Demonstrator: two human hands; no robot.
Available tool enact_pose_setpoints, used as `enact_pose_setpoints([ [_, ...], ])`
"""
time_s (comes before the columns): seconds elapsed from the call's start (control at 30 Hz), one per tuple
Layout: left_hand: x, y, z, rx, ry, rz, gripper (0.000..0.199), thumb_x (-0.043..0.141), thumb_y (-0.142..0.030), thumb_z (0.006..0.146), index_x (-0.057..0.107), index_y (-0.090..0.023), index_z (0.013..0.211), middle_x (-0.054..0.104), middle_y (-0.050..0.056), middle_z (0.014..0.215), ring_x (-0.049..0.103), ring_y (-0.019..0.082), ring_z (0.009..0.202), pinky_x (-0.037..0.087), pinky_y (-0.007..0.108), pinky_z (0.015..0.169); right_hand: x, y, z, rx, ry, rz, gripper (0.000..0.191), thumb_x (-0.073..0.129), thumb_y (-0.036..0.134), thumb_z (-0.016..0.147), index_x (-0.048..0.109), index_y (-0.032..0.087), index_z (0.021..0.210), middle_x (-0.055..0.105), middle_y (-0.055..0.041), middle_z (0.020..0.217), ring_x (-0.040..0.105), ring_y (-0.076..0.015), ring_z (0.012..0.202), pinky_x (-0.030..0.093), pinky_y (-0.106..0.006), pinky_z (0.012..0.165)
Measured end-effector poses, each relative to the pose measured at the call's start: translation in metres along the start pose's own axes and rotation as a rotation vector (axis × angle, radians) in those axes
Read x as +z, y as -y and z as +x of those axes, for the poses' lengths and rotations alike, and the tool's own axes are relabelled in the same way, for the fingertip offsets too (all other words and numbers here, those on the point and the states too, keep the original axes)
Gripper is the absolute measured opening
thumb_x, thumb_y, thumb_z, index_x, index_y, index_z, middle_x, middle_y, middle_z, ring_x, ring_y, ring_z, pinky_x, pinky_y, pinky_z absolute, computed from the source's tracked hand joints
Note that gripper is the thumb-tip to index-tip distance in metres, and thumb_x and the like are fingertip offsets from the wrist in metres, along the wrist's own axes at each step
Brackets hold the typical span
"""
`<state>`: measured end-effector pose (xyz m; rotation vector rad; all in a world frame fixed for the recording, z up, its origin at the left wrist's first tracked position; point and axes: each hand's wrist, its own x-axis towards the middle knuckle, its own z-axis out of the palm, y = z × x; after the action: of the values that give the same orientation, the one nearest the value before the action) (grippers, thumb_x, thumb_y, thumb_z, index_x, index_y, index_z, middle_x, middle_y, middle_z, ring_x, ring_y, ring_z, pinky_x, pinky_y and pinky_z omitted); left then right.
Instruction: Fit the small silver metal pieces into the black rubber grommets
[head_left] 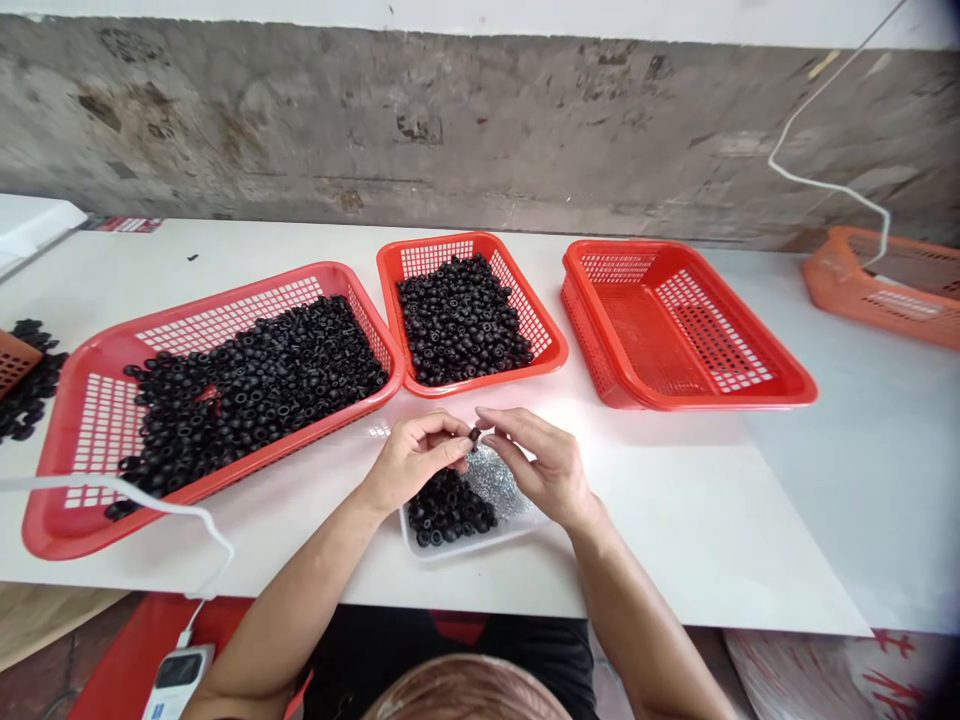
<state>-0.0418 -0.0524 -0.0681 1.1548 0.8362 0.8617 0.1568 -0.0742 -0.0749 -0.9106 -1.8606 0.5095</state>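
My left hand (426,452) pinches a small black knob-like piece (475,435) between thumb and fingertips. Right beside it, my right hand (541,466) has its thumb and fingers curled in towards the piece; whatever they hold is too small to make out. Under both hands a clear plastic tray (450,552) stands near the table's front edge. Loose black knob-like pieces (444,512) fill its left part, and a heap of tiny shiny metal parts (499,485) lies on the right, partly hidden by my right hand.
A wide red basket (90,530) and a smaller red basket (551,362), both with black pieces, stand behind and left. Stacked red baskets (630,385) sit back right, an orange basket (862,290) beyond. A white cable (172,508) hangs over the front left.
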Motion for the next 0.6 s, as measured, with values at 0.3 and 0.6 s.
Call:
enact_pose_setpoints([
  [0.3,0.0007,0.0008,0.0004,0.07,0.021,0.027,0.022,0.081,-0.035,0.08,0.076,-0.014,0.086,0.067,0.005,0.086,0.068,0.014,0.071,0.06,0.027,0.069,-0.0011,0.0033,0.0046,0.234,0.03,0.184,0.012,0.065,0.029,0.097,0.074,0.021,0.101,0.073,-0.0051,0.093,0.069,-0.0169,0.083,0.058,-0.029,0.073],
  [0.6,0.0015,0.0042,-0.0013,0.058,-0.02,-0.075,0.039,0.078,-0.03,0.083,0.072,-0.02,0.12,0.073,0.006,0.1,0.074,0.018,0.085,0.06,0.029,0.08,0.001,0.0013,0.0026,0.185,-0.055,0.062,0.013,0.06,0.025,0.099,0.072,0.023,0.105,0.073,-0.0051,0.098,0.069,-0.0185,0.092,0.058,-0.033,0.084],
])
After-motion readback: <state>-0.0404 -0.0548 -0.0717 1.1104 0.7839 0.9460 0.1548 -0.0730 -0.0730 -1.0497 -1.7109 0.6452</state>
